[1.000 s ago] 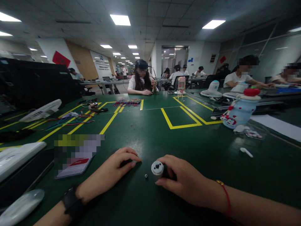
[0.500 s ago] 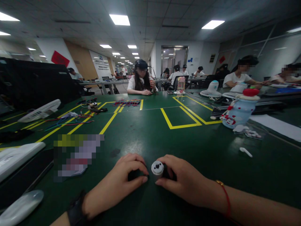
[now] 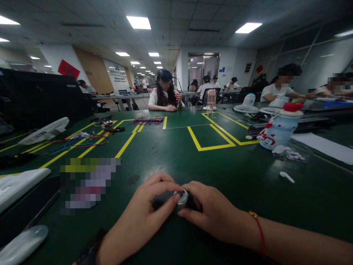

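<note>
A small silver metal cylinder [image 3: 182,201] stands upright on the green table in front of me. My right hand [image 3: 216,207] is closed around its right side, thumb at the near side and fingers at the far side. Over the cylinder's top end, my left hand [image 3: 147,209] brings thumb and forefinger together in a pinch, touching the rim. Whatever sits between those fingertips is too small and hidden to make out. The fingers also cover part of the cylinder's top face.
Left of my hands lie a blurred packet [image 3: 89,184], a white mouse [image 3: 23,246] and loose wires [image 3: 79,141]. To the right are a white earbud [image 3: 287,177] and a light-blue bottle [image 3: 281,129]. A person [image 3: 164,92] sits across the table [image 3: 154,154].
My left hand has moved right, from beside the cylinder to its top, with its fingertips still pinched. My right hand keeps its hold on the cylinder.
</note>
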`<state>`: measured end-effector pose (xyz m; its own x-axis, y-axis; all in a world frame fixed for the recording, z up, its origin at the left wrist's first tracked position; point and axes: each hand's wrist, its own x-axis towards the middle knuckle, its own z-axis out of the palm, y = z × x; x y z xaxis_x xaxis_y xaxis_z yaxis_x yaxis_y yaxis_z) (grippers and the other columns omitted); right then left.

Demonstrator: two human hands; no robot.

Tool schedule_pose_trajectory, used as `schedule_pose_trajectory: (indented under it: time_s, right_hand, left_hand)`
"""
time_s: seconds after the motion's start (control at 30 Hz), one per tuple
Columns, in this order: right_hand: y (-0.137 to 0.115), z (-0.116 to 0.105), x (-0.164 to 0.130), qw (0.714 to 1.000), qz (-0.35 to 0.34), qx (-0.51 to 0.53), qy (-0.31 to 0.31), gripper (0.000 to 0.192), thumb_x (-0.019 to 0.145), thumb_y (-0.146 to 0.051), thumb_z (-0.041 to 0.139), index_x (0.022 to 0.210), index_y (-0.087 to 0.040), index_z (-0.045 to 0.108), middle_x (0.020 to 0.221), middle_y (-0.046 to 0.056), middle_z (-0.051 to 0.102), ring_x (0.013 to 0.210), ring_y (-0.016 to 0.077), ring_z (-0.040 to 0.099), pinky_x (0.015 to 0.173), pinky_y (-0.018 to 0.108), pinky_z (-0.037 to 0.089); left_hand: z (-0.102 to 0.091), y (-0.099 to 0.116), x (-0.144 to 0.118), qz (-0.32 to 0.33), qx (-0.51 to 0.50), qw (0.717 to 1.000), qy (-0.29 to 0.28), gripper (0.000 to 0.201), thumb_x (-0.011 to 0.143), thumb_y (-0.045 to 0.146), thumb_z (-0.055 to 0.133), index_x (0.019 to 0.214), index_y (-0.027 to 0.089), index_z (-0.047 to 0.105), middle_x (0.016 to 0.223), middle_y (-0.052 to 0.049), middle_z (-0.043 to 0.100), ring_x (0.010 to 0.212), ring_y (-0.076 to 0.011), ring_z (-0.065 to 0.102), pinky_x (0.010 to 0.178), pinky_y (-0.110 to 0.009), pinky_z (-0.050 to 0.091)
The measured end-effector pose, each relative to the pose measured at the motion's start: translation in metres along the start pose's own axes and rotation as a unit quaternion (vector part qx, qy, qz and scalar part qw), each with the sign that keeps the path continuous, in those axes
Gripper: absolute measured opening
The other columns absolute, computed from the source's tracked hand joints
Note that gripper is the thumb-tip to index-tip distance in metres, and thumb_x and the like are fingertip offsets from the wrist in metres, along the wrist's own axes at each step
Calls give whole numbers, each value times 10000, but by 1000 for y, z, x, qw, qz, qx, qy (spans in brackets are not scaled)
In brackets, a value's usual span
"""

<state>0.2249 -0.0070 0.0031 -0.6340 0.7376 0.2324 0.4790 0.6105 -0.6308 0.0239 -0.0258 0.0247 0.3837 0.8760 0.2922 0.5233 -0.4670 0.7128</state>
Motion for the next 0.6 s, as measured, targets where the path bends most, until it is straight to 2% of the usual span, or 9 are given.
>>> schedule_pose_trajectory:
  time_s: [0.1,0.17,0.27,0.33,0.4,0.6]
  right_hand:
    - [0,-1,-1,1000,4,6,-1,251,806,-300,659,1019,-204,568,884,-9,583,676,115,472,597,241,355]
    - [0,-2,-2,1000,11,6,-3,276,798,-298,669,1039,-208,570,897,-8,587,685,117,476,600,241,356]
    - [0,-3,-3,1000,22,5,-2,295,796,-296,671,1062,-212,573,907,-5,590,702,122,480,607,245,358]
    - [-1,-4,-3,1000,28,7,-4,285,795,-294,671,1052,-211,578,907,-3,590,705,123,480,608,246,357]
    - [-1,-4,-3,999,32,10,-5,285,792,-292,674,1048,-211,579,907,-3,590,704,123,480,606,247,355]
    - [-2,-3,-2,999,35,15,-2,264,783,-265,678,1023,-216,577,883,-13,581,697,120,479,602,247,347]
  left_hand:
    - [-3,-7,-4,-26,0,1000,15,234,916,226,514,1116,329,580,1054,24,583,983,-159,544,887,-289,426]
    - [-8,-15,-5,-54,15,998,17,220,915,218,492,1093,313,580,1039,22,599,963,-167,552,872,-298,434]
    - [-17,-28,-6,-89,56,993,-52,181,897,187,473,971,263,620,971,13,623,911,-176,568,828,-299,451]
    - [-23,-35,-5,-88,72,989,-100,181,878,161,468,927,241,622,935,9,622,876,-173,570,802,-292,455]
    - [-27,-41,-5,-79,75,987,-121,194,869,138,453,916,234,615,929,10,615,856,-166,568,782,-283,454]
    - [-24,-38,-4,-74,58,989,-111,163,887,181,503,981,263,609,984,16,605,904,-169,562,806,-298,451]
